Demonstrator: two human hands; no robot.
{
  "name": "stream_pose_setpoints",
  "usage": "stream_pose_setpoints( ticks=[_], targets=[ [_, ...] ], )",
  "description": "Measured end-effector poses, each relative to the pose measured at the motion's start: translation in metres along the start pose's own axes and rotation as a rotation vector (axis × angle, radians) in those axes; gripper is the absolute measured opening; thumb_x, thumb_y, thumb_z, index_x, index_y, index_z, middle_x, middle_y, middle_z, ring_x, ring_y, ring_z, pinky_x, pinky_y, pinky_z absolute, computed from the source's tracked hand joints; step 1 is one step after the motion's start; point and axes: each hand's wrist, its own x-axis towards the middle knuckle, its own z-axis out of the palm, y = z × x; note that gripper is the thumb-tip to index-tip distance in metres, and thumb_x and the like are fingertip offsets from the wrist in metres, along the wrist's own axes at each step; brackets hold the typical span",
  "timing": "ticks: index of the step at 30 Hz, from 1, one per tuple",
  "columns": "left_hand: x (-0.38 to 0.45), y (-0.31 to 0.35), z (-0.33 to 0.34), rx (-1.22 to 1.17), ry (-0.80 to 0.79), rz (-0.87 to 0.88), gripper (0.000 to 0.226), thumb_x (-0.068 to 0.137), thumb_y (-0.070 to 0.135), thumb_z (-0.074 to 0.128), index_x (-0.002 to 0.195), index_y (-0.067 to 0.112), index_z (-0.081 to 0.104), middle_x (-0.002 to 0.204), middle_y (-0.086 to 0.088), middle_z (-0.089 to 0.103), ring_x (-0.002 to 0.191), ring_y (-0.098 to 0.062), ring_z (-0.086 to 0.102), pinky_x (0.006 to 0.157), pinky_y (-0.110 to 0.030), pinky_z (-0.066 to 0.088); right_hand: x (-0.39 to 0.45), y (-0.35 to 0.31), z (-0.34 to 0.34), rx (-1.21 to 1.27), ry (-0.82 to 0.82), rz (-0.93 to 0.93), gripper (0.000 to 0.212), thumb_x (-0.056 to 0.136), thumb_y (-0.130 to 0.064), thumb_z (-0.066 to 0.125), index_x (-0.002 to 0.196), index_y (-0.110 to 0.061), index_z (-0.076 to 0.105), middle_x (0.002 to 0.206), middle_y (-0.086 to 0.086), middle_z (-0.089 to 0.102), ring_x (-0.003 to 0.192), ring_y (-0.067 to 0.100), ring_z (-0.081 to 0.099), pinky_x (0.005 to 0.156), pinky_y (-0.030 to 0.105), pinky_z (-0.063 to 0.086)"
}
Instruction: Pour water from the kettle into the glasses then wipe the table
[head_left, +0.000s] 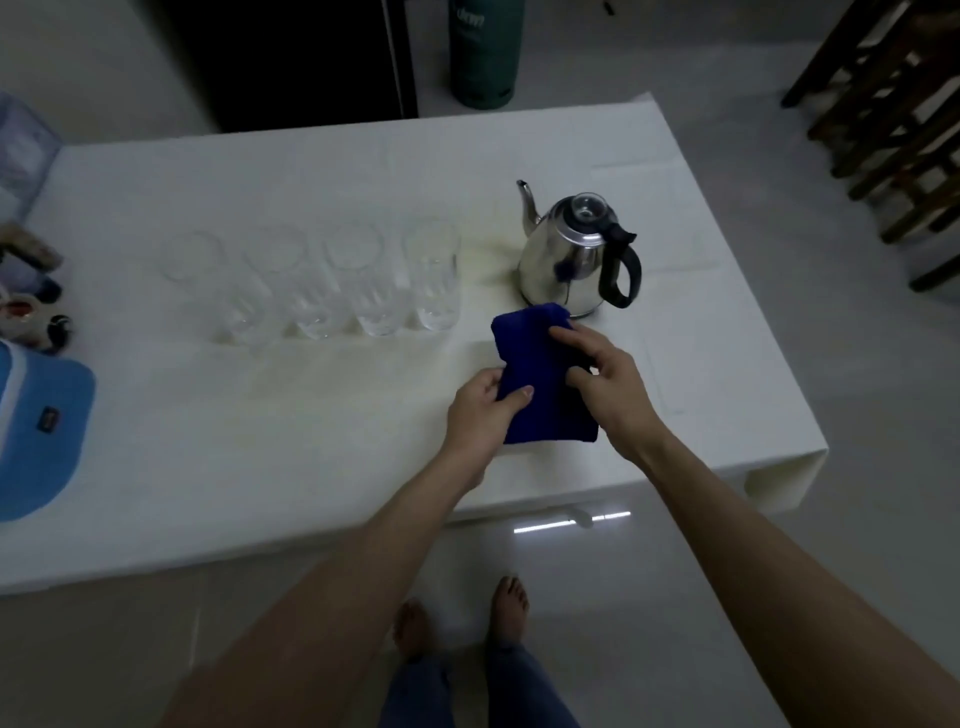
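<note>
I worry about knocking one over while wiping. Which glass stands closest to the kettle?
The rightmost glass of the row of four stands closest to the kettle; the other three stand farther left.

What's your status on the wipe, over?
Both hands on blue cloth: left hand pinches its near edge, right hand grips its right side. Kettle upright just beyond the cloth. Four glasses stand left of it.

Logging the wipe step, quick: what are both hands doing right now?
Left hand: grips the near left edge of the blue cloth.
Right hand: fingers curled onto the same cloth from its right side.
</note>
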Motion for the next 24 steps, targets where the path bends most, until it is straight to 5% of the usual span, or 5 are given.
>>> stream_pose_setpoints(
  ticks=[8,12,17,21,24],
  targets=[
    [0.033,-0.035,0.061,0.187,0.065,-0.097,0.033,0.089,0.009,0.064,0.120,0.012,0.054,0.120,-0.009,0.063,0.103,-0.021,0.062,0.091,-0.038,0.054,0.016,0.072,-0.038,-0.458,0.038,-0.076,0.055,0.087,0.015,0.047,0.137,-0.005,0.056,0.152,0.013,0.041,0.137,0.027,0.040,0.113,0.031,0.032],
    [0.023,-0.047,0.071,0.688,0.108,0.210,0.058,0.090,0.010,0.059,0.143,0.013,0.033,0.139,-0.008,0.037,0.118,-0.021,0.047,0.092,-0.029,0.048,0.013,0.103,-0.042,-0.741,0.091,-0.183,0.045,0.093,0.002,0.051,0.136,-0.007,0.058,0.152,0.017,0.041,0.127,0.043,0.044,0.103,0.046,0.040],
    [0.029,-0.062,0.061,1.357,-0.053,0.544,0.060,0.099,0.022,0.036,0.154,0.014,0.012,0.163,-0.002,0.004,0.150,-0.024,0.008,0.118,-0.041,0.024,0.003,0.108,-0.042,-0.902,0.058,-0.267,0.048,0.098,-0.023,0.037,0.139,-0.003,0.053,0.150,0.016,0.045,0.134,0.033,0.047,0.104,0.049,0.045],
    [0.034,-0.073,0.051,1.434,-0.143,0.459,0.062,0.093,0.035,-0.006,0.152,0.017,-0.010,0.160,0.002,-0.016,0.150,-0.019,-0.005,0.121,-0.039,0.009,-0.003,0.107,-0.040,-0.931,-0.045,-0.158,0.056,0.100,-0.032,0.025,0.149,-0.008,0.041,0.157,0.011,0.036,0.141,0.027,0.040,0.113,0.048,0.035],
    [0.033,-0.064,0.049,1.371,-0.237,0.409,0.055,0.102,0.032,0.007,0.151,0.017,-0.013,0.159,0.002,-0.021,0.149,-0.017,-0.012,0.122,-0.040,0.004,-0.005,0.093,-0.038,-0.978,-0.070,-0.105,0.063,0.099,-0.038,0.012,0.154,-0.014,0.031,0.162,0.008,0.025,0.147,0.027,0.027,0.118,0.044,0.021]
  ],
)
